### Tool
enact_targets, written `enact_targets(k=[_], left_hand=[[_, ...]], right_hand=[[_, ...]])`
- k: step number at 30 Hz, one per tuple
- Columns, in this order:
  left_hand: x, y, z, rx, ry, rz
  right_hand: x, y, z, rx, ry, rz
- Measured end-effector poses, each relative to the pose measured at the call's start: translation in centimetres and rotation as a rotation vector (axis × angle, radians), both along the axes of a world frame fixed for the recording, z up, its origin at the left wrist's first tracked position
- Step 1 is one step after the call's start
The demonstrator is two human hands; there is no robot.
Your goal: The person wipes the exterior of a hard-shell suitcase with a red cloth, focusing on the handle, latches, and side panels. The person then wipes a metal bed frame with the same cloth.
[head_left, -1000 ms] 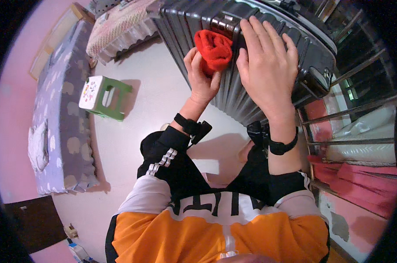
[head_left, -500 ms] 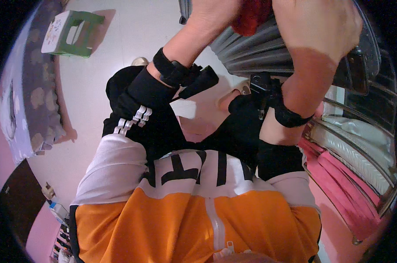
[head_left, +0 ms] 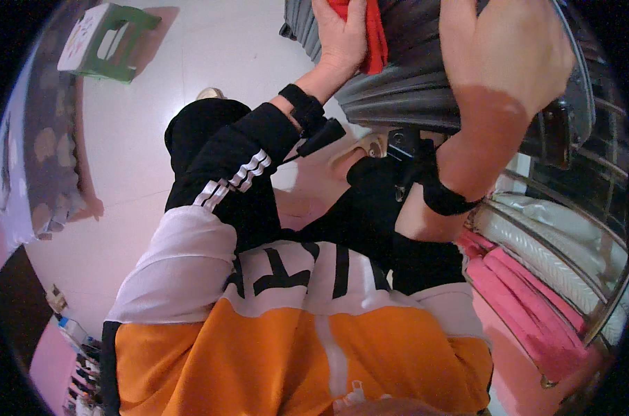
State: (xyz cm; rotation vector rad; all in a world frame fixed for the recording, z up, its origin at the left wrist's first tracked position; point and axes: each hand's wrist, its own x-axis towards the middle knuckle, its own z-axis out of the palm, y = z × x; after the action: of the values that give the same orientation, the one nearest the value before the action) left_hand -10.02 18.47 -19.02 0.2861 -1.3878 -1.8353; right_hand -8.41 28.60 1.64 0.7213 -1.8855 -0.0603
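Observation:
At the top middle my left hand (head_left: 343, 38) is closed on a red cloth (head_left: 375, 43), which hangs down past the fingers in a folded strip. My right hand (head_left: 515, 52) is at the upper right, the back of it toward me. Its fingers are hidden behind the hand and cut off by the upper edge, so what it holds, if anything, does not show. Below and between the hands spreads a dark grey pleated fabric (head_left: 404, 93). Each wrist wears a black strap with a small black device, the left wrist device (head_left: 321, 137) and the right wrist device (head_left: 404, 144).
A green and white stool (head_left: 113, 41) stands on the pale floor at upper left. Beside it a patterned cloth (head_left: 47, 139) hangs down. To the right a metal rack (head_left: 571, 229) holds pink folded fabric (head_left: 526, 301) and pale quilted fabric. Small bottles (head_left: 71, 329) stand at lower left.
My left hand has come down and nearer, bringing more of the red cloth into view. The right hand has stayed in nearly the same place, its forearm shifted slightly left.

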Motion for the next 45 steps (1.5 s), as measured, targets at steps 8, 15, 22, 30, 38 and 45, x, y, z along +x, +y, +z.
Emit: enact_targets(k=[8, 15, 22, 30, 38, 45], left_hand=[[1.0, 0.6, 6.1, 0.066, 0.004, 0.005], [1.0, -0.2, 5.4, -0.683, 0.262, 0.328], [0.7, 0.4, -2.5, 0.631, -0.267, -0.097], [3.0, 1.1, 5.1, 0.450, -0.211, -0.137], [2.6, -0.3, 5.7, -0.522, 0.154, 0.101], [2.7, -0.4, -2.2, 0.865, -0.367, -0.169]], right_hand=[[2.1, -1.5, 1.6, -0.006, -0.250, -0.105], [2.8, -0.8, 1.7, 0.002, -0.219, 0.000], [1.9, -0.3, 1.0, 0.051, -0.098, 0.029], [2.0, 0.1, 0.7, 0.051, -0.110, 0.026], [2.3, -0.7, 0.5, 0.039, -0.137, 0.029], [2.7, -1.2, 0.8, 0.076, -0.148, 0.001]])
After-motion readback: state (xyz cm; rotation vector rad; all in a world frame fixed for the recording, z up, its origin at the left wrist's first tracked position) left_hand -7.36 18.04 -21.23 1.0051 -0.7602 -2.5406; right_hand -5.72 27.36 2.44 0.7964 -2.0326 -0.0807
